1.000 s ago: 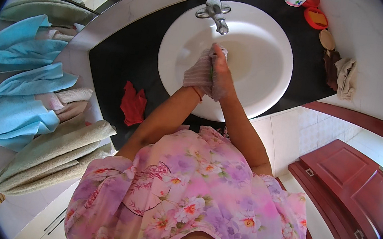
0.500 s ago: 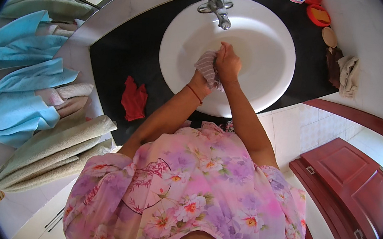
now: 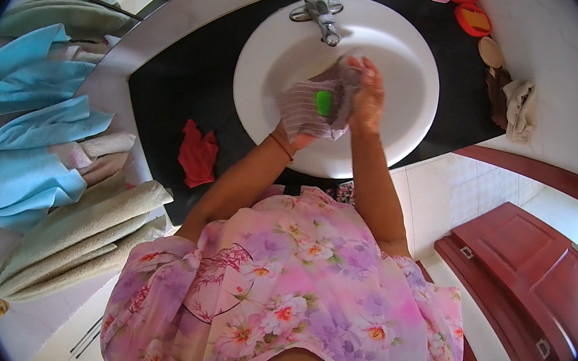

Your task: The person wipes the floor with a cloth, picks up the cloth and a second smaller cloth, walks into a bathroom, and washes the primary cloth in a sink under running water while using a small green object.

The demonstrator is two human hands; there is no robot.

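Over the white sink basin (image 3: 412,98) I hold a small mauve-grey striped cloth (image 3: 301,103), spread partly open. A bright green bar of soap (image 3: 323,102) lies on it between my hands. My left hand (image 3: 303,140) bears the cloth from below; the fabric covers its fingers, and only the heel and wrist show. At the cloth's right edge, my right hand (image 3: 369,100) grips the fabric, fingers pointing up toward the tap; its thumb side is partly hidden by the cloth.
A chrome tap (image 3: 322,17) stands at the basin's back. On the black counter (image 3: 179,82) lies a red cloth (image 3: 198,154); a red soap dish (image 3: 473,19), a brush (image 3: 491,54) and folded cloths (image 3: 520,110) line the right. Towels (image 3: 83,235) hang left; a red-brown door (image 3: 542,273) is at right.
The bunched cloth has been opened out, and the green soap now shows on it. My right hand has moved slightly right and turned, its fingers now more extended.
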